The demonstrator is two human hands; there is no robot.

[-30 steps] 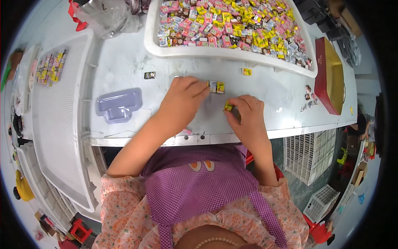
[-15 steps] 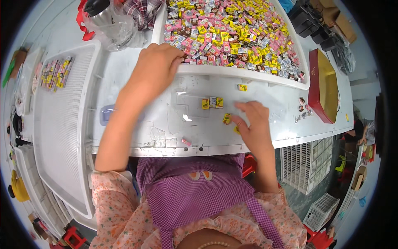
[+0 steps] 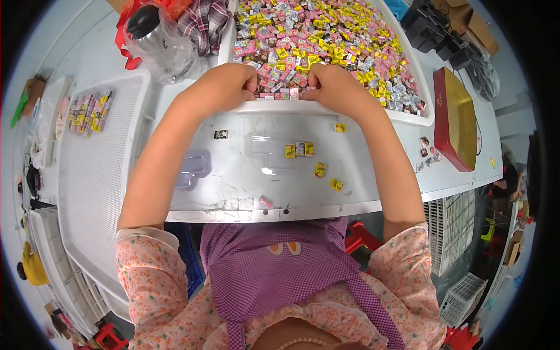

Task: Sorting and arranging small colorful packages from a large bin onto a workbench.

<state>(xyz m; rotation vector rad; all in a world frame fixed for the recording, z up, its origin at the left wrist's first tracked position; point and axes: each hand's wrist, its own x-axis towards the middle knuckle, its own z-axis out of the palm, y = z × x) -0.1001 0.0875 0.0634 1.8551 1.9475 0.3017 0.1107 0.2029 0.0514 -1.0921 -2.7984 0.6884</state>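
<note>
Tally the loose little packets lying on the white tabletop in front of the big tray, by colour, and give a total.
Yellow packets: 5
Dark packets: 2
Pink packets: 1
Total: 8
The left hand and the right hand are in the tray.

Fingertips [image 3: 252, 87] buried among wrapped candies [image 3: 326, 35]

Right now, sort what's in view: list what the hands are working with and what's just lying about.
In use:
- left hand and right hand, both at the near edge of the candy tray
- small wrapped candies heaped in it
- loose yellow candies on the white table

Lying about:
- red and gold box
- clear plastic bag
- white mesh tray with a few candies
</note>
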